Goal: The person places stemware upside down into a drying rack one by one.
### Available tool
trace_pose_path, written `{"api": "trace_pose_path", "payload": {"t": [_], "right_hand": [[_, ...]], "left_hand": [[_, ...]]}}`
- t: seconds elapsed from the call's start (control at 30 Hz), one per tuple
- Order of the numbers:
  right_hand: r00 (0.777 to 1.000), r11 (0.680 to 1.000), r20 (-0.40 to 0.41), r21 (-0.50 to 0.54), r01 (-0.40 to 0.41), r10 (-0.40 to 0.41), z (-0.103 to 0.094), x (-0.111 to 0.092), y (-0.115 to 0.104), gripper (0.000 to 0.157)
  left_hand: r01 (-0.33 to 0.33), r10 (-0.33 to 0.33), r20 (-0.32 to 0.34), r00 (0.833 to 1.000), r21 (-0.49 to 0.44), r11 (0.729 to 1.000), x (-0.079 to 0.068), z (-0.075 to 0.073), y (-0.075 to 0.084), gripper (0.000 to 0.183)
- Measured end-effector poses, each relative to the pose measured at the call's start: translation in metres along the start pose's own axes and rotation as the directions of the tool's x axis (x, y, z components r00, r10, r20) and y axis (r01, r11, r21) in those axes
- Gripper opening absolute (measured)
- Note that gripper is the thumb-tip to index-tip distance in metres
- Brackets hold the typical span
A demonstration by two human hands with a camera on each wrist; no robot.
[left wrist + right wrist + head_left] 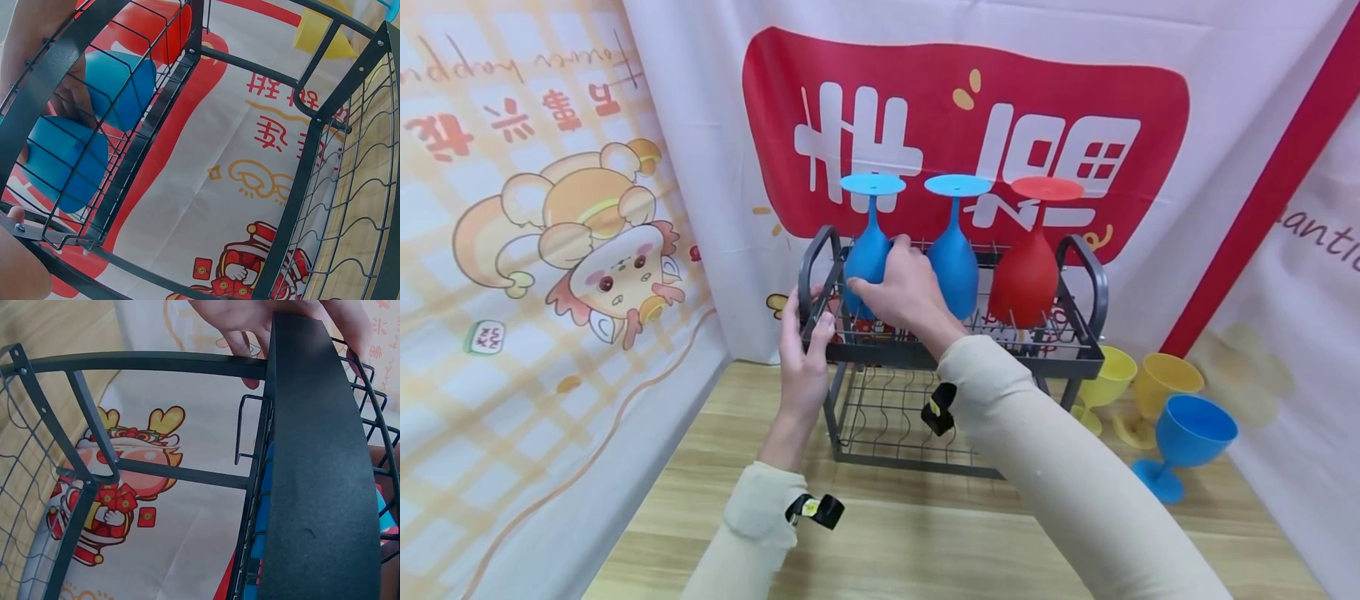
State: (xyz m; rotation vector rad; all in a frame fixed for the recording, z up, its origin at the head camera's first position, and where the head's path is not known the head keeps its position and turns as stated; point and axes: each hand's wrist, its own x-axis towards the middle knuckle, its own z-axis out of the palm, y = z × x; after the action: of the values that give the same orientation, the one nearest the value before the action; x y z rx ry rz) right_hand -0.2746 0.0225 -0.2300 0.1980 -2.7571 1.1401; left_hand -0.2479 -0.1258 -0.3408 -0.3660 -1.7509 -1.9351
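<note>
A two-tier dark metal dish rack [880, 354] stands on the table. Upside down in its upper basket are a left blue goblet [867, 250], a second blue goblet [957, 267] and a red goblet [1024, 279], feet uppermost. My right hand [917, 296] holds the left blue goblet by its bowl, thumb in front and fingers in the space beside the second one. My left hand [801, 358] grips the rack's left end, its thumb over the top rail; the right wrist view shows these fingers [250, 375] around the frame. Wire mesh partly covers the bowls in the left wrist view.
Right of the rack, a yellow goblet [1108, 375], an orange-yellow goblet [1167, 387] and a blue goblet [1195, 433] stand upright on the wooden table [880, 542]. Printed cloth [700, 167] hangs behind and on both sides. The rack's lower wire tier [887, 417] sits beneath the basket.
</note>
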Motion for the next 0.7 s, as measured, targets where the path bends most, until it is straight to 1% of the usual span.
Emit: {"api": "trace_pose_path", "payload": {"t": [0.13, 0.27, 0.37, 0.43, 0.5, 0.6, 0.7], "right_hand": [[1.0, 1.0, 0.013, -0.006, -0.016, 0.016, -0.002, 0.002, 0.0, 0.089], [0.999, 1.0, 0.022, -0.004, -0.026, 0.027, -0.003, 0.003, 0.0, 0.09], [1.0, 1.0, 0.013, -0.003, -0.028, 0.028, -0.003, 0.002, -0.001, 0.089], [1.0, 1.0, -0.012, 0.001, -0.021, 0.021, -0.003, -0.001, -0.002, 0.088], [0.999, 1.0, -0.054, 0.007, 0.0, 0.0, -0.003, -0.005, -0.002, 0.088], [0.992, 0.999, -0.119, 0.027, 0.039, -0.035, -0.006, -0.017, -0.004, 0.091], [0.985, 0.996, -0.161, 0.043, 0.073, -0.065, -0.014, -0.031, -0.005, 0.093]], "left_hand": [[-0.012, 0.012, 0.005, 1.0, -0.002, 1.0, 0.001, 0.001, 0.0, 0.055], [-0.008, 0.008, 0.005, 1.0, -0.002, 1.0, 0.001, 0.002, 0.0, 0.056], [-0.002, 0.002, 0.005, 1.0, -0.003, 1.0, 0.001, 0.002, 0.001, 0.056], [0.004, -0.004, 0.004, 1.0, 0.0, 1.0, 0.001, 0.002, 0.002, 0.057], [0.011, -0.011, 0.002, 1.0, 0.005, 1.0, 0.0, 0.001, 0.002, 0.057], [0.013, -0.013, 0.003, 1.0, 0.001, 1.0, 0.0, 0.0, 0.001, 0.057], [0.009, -0.009, 0.005, 1.0, -0.003, 1.0, -0.001, 0.0, 0.001, 0.055]]}}
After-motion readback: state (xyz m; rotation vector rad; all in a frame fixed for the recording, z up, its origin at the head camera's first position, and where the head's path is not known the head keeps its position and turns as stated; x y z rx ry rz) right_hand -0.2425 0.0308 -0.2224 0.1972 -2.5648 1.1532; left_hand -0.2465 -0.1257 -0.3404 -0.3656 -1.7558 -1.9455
